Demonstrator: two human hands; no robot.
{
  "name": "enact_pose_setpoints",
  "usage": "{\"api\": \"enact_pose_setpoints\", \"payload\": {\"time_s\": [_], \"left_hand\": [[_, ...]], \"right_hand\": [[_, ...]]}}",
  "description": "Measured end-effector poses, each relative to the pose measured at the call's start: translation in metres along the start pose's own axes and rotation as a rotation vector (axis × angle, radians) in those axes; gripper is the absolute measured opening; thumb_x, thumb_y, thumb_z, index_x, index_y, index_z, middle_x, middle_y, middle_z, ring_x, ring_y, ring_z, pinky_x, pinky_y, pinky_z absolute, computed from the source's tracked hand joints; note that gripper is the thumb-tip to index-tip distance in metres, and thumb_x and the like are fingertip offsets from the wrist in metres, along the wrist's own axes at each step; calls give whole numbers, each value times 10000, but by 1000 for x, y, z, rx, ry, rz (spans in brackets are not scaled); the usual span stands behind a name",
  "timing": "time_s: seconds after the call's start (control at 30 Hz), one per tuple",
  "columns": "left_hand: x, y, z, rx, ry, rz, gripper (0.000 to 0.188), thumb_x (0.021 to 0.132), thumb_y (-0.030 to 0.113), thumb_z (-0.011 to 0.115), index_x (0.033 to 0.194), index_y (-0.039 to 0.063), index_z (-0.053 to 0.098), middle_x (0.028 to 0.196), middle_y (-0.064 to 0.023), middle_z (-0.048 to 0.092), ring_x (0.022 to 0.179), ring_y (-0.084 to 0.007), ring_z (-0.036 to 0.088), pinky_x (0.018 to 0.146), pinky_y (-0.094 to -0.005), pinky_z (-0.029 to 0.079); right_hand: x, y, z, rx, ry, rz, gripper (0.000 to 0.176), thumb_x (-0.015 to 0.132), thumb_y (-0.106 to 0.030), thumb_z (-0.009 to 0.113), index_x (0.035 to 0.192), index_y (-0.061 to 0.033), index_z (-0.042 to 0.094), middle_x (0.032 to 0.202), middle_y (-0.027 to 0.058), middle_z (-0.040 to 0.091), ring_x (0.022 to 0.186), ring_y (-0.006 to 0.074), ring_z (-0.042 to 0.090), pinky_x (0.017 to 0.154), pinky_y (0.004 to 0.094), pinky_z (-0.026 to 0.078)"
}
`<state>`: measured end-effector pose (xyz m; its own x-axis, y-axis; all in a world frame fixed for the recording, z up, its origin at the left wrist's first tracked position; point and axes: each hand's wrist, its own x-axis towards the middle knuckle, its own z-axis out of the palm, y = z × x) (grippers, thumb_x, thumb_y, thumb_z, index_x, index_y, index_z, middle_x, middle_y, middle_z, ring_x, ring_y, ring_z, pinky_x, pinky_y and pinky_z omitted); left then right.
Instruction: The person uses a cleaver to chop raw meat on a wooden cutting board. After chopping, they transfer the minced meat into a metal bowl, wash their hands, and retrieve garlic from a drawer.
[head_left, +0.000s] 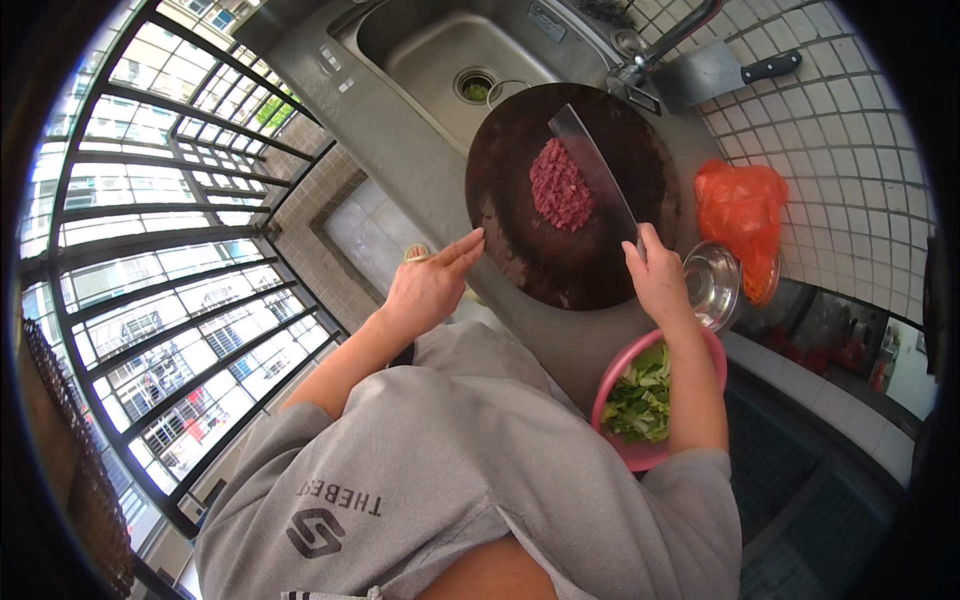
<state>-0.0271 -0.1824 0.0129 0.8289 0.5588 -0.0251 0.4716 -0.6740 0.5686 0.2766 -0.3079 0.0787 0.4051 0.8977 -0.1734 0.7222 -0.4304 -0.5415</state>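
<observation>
A round dark wooden chopping board (510, 255) lies on the counter, partly over the sink's edge. Minced raw meat (559, 186) is heaped near its middle. My right hand (658, 277) grips a cleaver (596, 169) by its handle, and the blade lies along the right side of the meat. My left hand (433, 281) holds nothing; its extended fingers reach the board's left rim, and whether they touch it I cannot tell. Below the board, partly under my right forearm, a pink plastic basin (611, 371) holds chopped leafy greens (641, 394).
The steel sink (442, 56) and faucet (637, 71) are beyond the board. A second cleaver (705, 75) rests by the tiled wall. At the right are a metal bowl (709, 281) and a red plastic bag (739, 202) above shredded orange food (761, 285). Window bars stand at the left.
</observation>
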Motion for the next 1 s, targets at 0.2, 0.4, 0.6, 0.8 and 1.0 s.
{"api": "enact_pose_setpoints", "payload": {"time_s": [0.2, 0.4, 0.6, 0.8, 1.0], "left_hand": [[1, -1, -1, 4, -11, 4, 523, 778, 8, 568, 1290, 100, 624, 1457, 48, 535, 746, -263, 678, 714, -382, 522], [2, -2, -2, -2, -15, 5, 535, 779, 10, 566, 1303, 109, 617, 1459, 49, 532, 757, -280, 679, 684, -399, 553], [5, 0, -10, 37, -86, -9, 573, 763, -24, 559, 1321, 102, 598, 1459, 46, 531, 901, -241, 704, 718, -366, 595], [5, -2, -10, 66, -94, 9, 569, 765, -18, 563, 1320, 102, 596, 1462, 51, 528, 892, -242, 706, 712, -369, 594], [7, 0, -13, 63, -117, -16, 570, 767, -16, 562, 1322, 110, 595, 1463, 53, 527, 889, -251, 708, 714, -379, 594]], "right_hand": [[-9, -6, 1, 1, 29, -21, 194, 964, -186, 597, 1064, -46, 508, 686, 218, 584, 702, 458, 607, 603, 522, 438], [-19, -17, 0, 11, 14, 5, 200, 965, -200, 591, 1080, -51, 522, 716, 210, 625, 728, 448, 633, 631, 533, 463], [-29, -16, 3, 19, 2, 15, 221, 961, -192, 593, 1117, -52, 523, 761, 219, 645, 758, 446, 642, 648, 526, 477], [-32, -13, 1, -9, -3, 35, 191, 957, -203, 605, 1065, -65, 527, 736, 226, 626, 742, 458, 629, 617, 537, 460], [-3, 18, -15, -19, 174, -10, 183, 966, -220, 600, 1026, -60, 535, 677, 216, 597, 702, 457, 619, 589, 520, 444]]}}
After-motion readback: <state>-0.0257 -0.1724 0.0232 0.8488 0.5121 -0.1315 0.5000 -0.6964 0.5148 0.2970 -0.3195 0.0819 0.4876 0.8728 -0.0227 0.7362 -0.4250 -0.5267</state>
